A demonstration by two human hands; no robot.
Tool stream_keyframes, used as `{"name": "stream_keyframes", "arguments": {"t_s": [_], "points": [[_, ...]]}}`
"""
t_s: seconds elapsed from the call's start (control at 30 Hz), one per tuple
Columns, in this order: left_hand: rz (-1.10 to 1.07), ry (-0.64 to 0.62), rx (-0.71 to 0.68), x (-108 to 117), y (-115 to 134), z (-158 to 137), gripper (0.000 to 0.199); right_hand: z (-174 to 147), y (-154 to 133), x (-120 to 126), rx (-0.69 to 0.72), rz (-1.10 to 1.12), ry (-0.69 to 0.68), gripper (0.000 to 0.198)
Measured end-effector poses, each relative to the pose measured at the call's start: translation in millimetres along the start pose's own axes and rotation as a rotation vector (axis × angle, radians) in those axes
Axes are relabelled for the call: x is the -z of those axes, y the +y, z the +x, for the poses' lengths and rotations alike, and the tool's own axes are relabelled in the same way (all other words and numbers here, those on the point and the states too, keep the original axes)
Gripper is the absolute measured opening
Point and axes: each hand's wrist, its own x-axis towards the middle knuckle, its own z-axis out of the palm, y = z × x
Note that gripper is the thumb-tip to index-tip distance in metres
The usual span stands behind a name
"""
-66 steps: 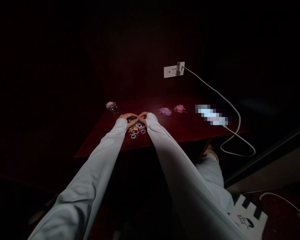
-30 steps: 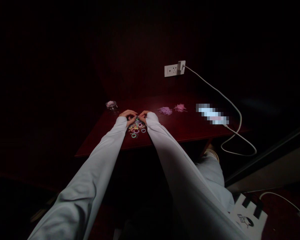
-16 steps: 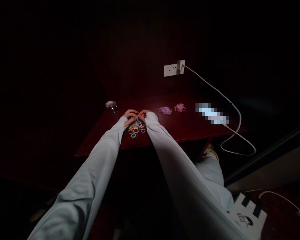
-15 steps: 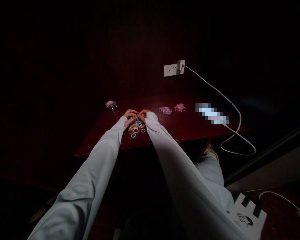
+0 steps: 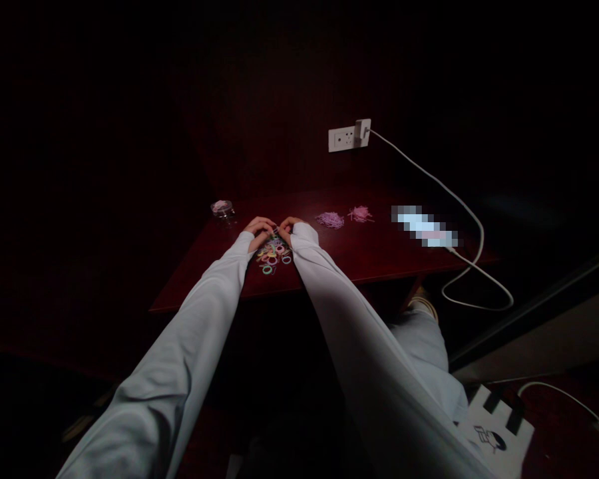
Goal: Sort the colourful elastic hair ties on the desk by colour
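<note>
My left hand [image 5: 259, 231] and my right hand [image 5: 289, 228] are close together over the dark red table [image 5: 214, 279]. Under and in front of them lies a pile of small coloured rings that look like hair ties [image 5: 271, 256], in green, yellow, pink and lilac. Both hands have bent fingers with thumb and fingertips drawn together at the far side of the pile. Something small and pale shows between the fingertips, too small to name. To the right of my right hand lie a heap of thin purple strips [image 5: 330, 220] and a smaller heap of pink ones [image 5: 360, 213].
A clear jar with something pink on top [image 5: 222, 209] stands at the back left. A blurred-out bright device [image 5: 424, 226] lies at the right, its white cable [image 5: 442, 185] running to a wall socket [image 5: 348, 138]. A white bag [image 5: 499, 429] is at lower right.
My fingertips have drawn slightly apart, showing a small gap with something pale in it. The heaps, jar and device stay in place; the view shifts slightly.
</note>
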Motion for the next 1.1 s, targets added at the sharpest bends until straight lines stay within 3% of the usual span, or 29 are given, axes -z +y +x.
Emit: {"name": "stream_keyframes", "arguments": {"t_s": [0.53, 0.83, 1.1], "points": [[0.055, 0.021, 0.019, 6, 13, 0, 0.026, -2, -6, 3, -0.046, 0.011, 0.047, 0.005], [0.09, 0.09, 0.023, 1, -16, 6, 0.028, -2, -7, 3, -0.068, 0.036, 0.057, 0.007], [0.227, 0.154, 0.048, 5, -18, 4, 0.033, -1, -6, 2, -0.076, 0.056, 0.08, 0.01]]}}
